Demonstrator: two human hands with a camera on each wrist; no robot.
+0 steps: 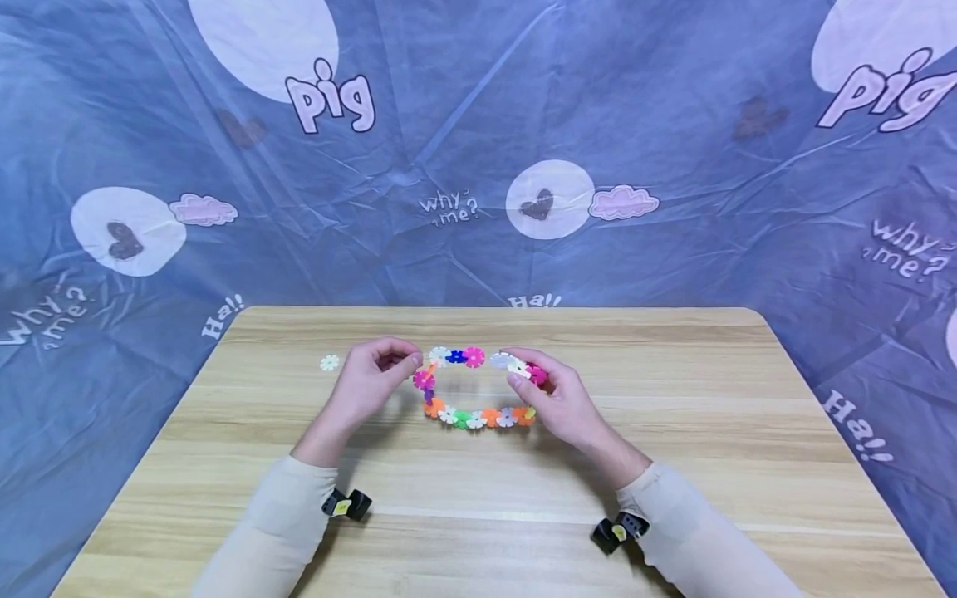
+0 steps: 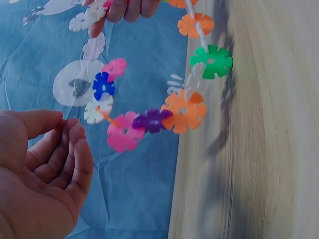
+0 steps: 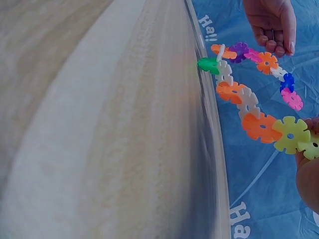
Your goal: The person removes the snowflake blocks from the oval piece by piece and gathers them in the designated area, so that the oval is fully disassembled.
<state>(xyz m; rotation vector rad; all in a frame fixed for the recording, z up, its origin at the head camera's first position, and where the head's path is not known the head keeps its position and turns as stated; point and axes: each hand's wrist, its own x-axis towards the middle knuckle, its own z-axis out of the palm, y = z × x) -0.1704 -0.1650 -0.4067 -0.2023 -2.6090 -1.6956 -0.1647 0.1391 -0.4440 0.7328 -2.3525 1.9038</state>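
A chain of flower-shaped plastic snap pieces (image 1: 463, 420) in orange, white, green, purple, pink, blue and yellow hangs above the table, bent into a nearly closed loop. My right hand (image 1: 557, 394) pinches its right side, near a white end. Across a small gap from that end is the other end, a pink flower piece (image 1: 473, 357) joined to a blue one. Beside the loop's left side is my left hand (image 2: 47, 172), fingers loosely curled, thumb tip close to the index fingertip, nothing visible between them. The right wrist view shows a yellow piece (image 3: 289, 142) by the right fingers.
One loose white flower piece (image 1: 329, 363) lies on the wooden table (image 1: 478, 531), left of the left hand. A blue printed cloth (image 1: 463, 124) hangs behind the table's back edge and along its sides. Dark wrist cameras sit on both sleeves.
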